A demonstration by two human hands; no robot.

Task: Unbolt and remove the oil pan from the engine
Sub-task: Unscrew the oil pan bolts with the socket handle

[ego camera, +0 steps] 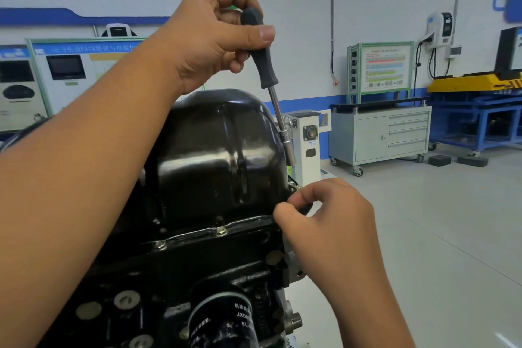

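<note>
The engine [197, 277] fills the near left, with the pan [220, 155] bolted on top of it. The left hand [209, 37] grasps the driver [258, 48] by its handle, its socket hanging just off the pan's right edge. The right hand [324, 223] pinches a bolt [293, 185] at the right flange corner. Best to spin it out fully by finger before setting the socket on the next; the near flange bolts [221, 231] remain seated.

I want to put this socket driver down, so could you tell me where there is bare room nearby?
The grey floor right of the black oil pan is bare up to the grey drawer cabinet. The pan's bolted flange is crowded.
</note>
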